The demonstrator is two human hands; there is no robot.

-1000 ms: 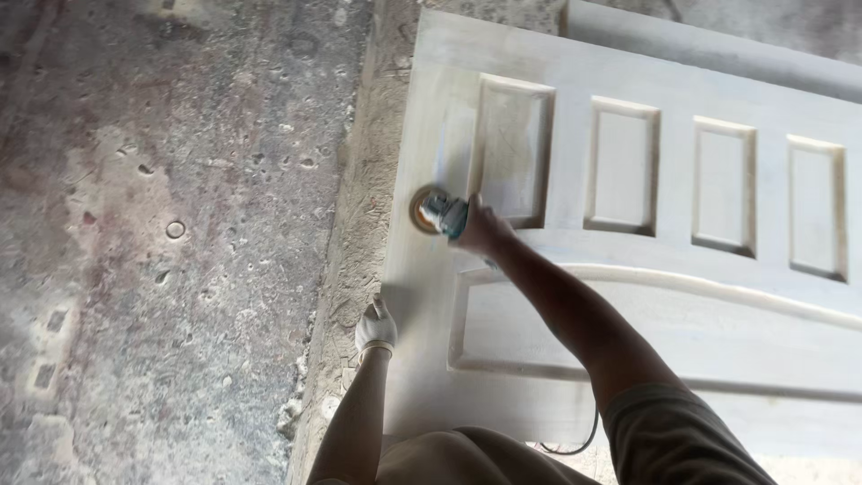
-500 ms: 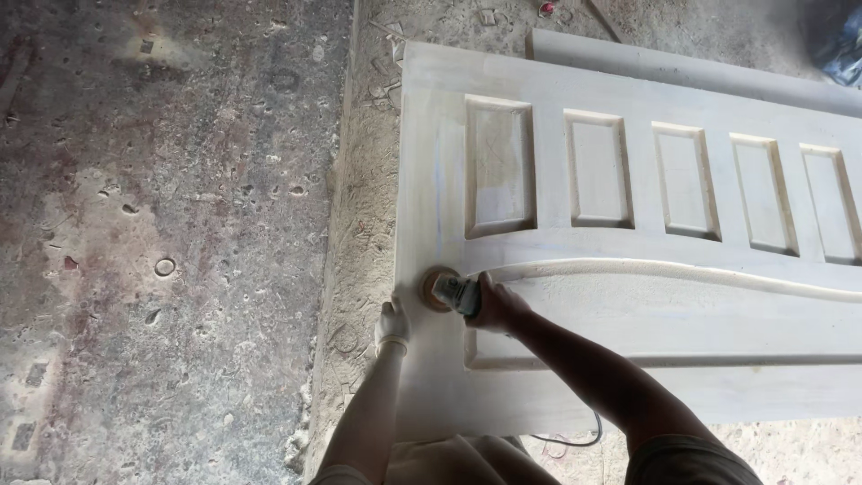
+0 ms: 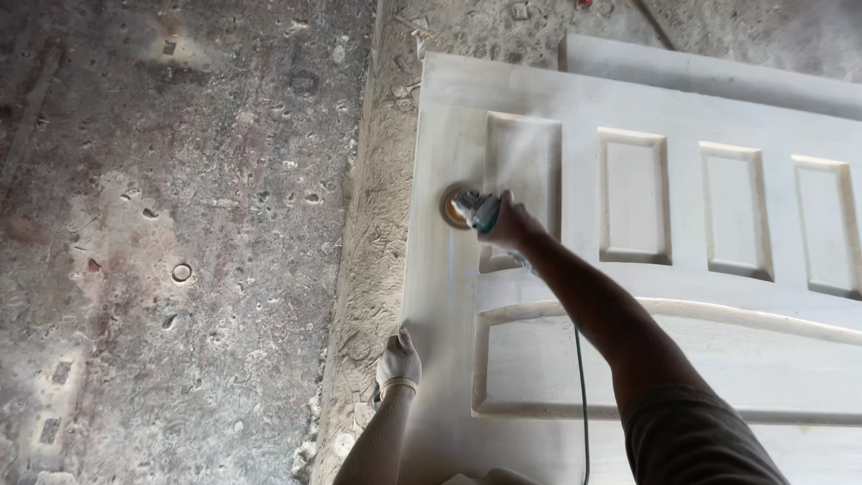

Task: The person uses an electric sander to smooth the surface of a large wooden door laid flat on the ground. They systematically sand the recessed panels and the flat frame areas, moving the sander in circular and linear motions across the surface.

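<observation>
1. The right hand (image 3: 507,224) is closed around a small teal-bodied handheld sander (image 3: 476,211); the fingers wrap the body, so most of the tool is hidden and only its round tan sanding disc (image 3: 455,207) shows clearly.
2. The disc lies against the pale, dust-whitened wooden panelled door (image 3: 646,296), on the left stile just beside the first raised panel.
3. The left hand (image 3: 398,361) lies flat and open, gripping nothing, on the door's left edge, well below the sander. It looks pale with dust or gloved; which of the two cannot be told.
4. A thin dark cord (image 3: 581,395) runs down the door under the right arm, its upper end hidden by the arm.
5. The door's right side is cut off by the frame.
6. The stained grey concrete floor (image 3: 180,251) lies to the left, with sawdust heaped along the door's edge.
</observation>
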